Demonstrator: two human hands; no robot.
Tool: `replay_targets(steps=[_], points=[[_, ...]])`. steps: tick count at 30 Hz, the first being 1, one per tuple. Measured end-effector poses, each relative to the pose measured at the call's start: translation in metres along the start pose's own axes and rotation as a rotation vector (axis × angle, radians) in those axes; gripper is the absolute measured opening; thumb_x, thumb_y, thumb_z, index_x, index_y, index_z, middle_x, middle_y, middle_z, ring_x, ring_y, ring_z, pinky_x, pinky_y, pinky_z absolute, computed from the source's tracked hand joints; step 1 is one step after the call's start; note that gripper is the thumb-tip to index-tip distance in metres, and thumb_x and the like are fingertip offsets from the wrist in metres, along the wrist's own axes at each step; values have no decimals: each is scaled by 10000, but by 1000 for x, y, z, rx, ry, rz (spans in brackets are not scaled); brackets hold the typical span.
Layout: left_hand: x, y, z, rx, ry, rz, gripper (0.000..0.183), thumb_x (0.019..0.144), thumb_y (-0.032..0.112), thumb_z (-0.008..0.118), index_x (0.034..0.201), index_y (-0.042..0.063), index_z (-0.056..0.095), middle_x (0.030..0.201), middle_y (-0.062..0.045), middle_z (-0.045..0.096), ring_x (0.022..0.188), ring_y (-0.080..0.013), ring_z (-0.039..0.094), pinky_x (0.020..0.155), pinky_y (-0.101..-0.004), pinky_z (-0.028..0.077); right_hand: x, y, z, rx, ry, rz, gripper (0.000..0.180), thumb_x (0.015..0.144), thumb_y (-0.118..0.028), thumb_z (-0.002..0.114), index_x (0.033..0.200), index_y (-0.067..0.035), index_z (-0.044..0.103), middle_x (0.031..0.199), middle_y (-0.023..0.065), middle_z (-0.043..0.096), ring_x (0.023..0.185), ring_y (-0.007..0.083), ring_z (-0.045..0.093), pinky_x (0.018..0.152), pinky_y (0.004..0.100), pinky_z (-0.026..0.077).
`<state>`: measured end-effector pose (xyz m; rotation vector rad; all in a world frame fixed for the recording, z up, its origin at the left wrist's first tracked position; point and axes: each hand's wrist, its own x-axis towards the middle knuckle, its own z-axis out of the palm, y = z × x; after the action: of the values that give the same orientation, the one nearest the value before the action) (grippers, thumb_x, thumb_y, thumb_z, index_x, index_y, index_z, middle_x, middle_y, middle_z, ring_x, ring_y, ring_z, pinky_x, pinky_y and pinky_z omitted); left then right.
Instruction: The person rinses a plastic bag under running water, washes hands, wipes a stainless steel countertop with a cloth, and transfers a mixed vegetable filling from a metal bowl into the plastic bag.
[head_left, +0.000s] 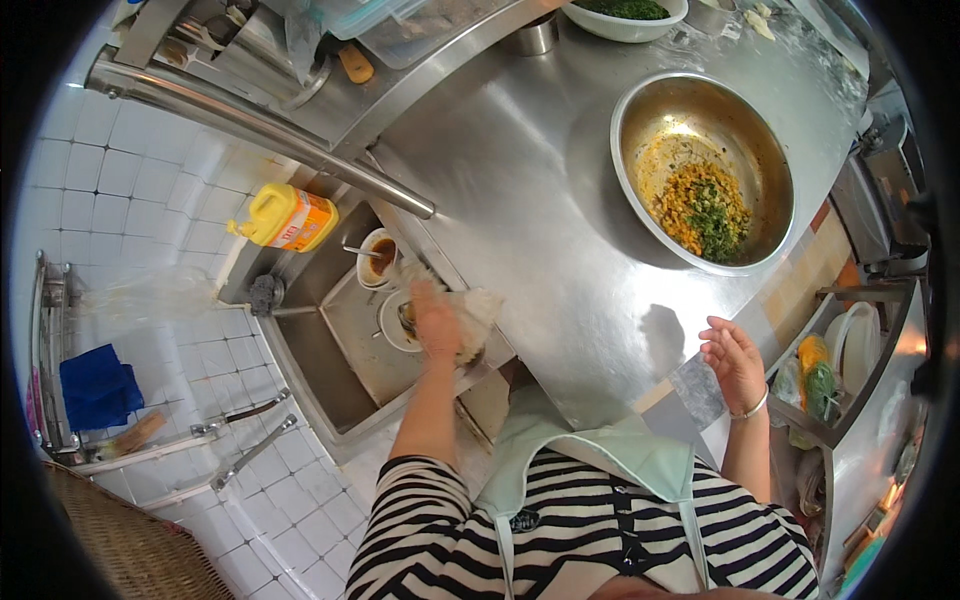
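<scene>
My left hand (437, 322), blurred, is over the right edge of the steel sink (352, 375). It grips a pale, crumpled cloth (480, 306) that spreads out to both sides of it. Close by in the sink stand a white bowl (390, 324) with a metal utensil, partly covered by the hand, and a white cup (366, 262) with red-brown sauce and a spoon. Above the counter's front edge, my right hand (731, 360) is raised, empty, its fingers loosely bent. A large steel bowl (630, 180) holds a yellow, crumbly mixture (679, 199) topped with chopped greens (716, 214).
A steel counter (495, 195) spans the middle, with a steel pole (300, 146) crossing its left side. Behind the sink stands a yellow jug (289, 217) beside a scouring pad (264, 294). A basin of greens (630, 26) sits at the back; a shelf rack (832, 420) is at right.
</scene>
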<state>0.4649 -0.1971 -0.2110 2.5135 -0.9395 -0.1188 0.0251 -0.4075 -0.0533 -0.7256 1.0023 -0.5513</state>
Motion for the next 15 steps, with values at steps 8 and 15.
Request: replay_targets(steps=[8,15], points=[[130,-7,-80,-422,142,29,514,973,281,413,1377,-36,376,1371,-247,431,1277,-375,401,1057,-400,310,25,9,40,-30,48,2,340,940,-205,558,1200,14,548,1000,97,641,832,128,595,757,249,467],[210,-50,-5,-168,-288,481,623,963,403,411,1447,24,313,1521,-157,268,1408,-373,196,1145,-458,139,39,16,83,24,157,6,339,952,-217,538,1185,30,549,977,110,643,817,141,597,734,254,462]])
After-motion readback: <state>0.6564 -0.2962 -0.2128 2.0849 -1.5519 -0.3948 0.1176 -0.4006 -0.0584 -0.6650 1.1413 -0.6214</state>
